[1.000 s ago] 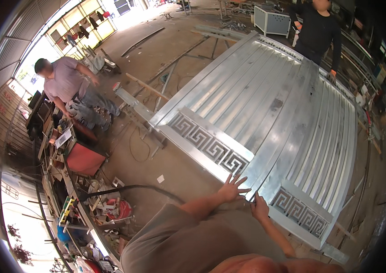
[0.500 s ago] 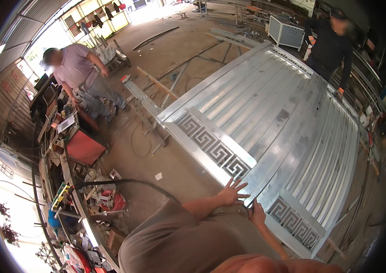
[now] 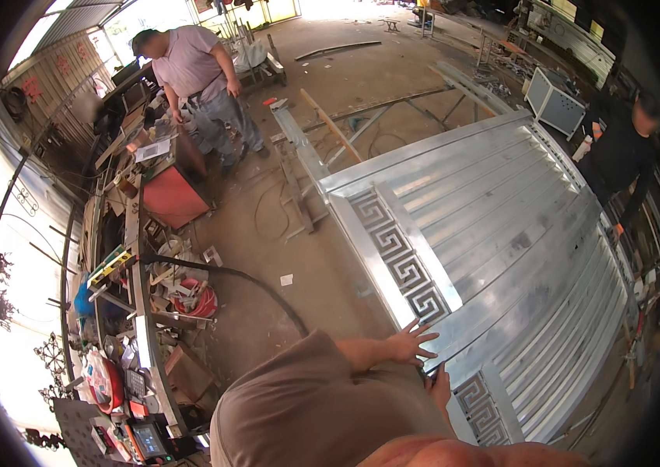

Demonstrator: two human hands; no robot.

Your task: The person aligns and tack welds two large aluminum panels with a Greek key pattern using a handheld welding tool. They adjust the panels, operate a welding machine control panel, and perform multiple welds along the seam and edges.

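Observation:
A large silvery metal gate panel (image 3: 501, 249) lies flat before me, with long parallel slats and two openwork strips in a Greek-key pattern. One key-pattern strip (image 3: 400, 257) is ahead of my hands, the other strip (image 3: 482, 412) nearer on the right. My left hand (image 3: 411, 345) is open, its fingers spread on the panel's near edge between the strips. Just right of it, my right hand (image 3: 440, 387) has its fingers bent at the same edge around something small and dark that I cannot make out. Part of that hand is hidden by my body.
A person in a pink shirt (image 3: 190, 66) stands at a red cabinet (image 3: 170, 194) on the left. Beyond the panel's far right side, a person in black (image 3: 617, 152) has a hand at its edge. A cluttered workbench (image 3: 143, 342) and a dark hose (image 3: 244, 276) lie left.
The view has swung left, so the scene sits further right. My left hand stays spread on the panel edge, with the right beside it. The person in the pink shirt stands more upright.

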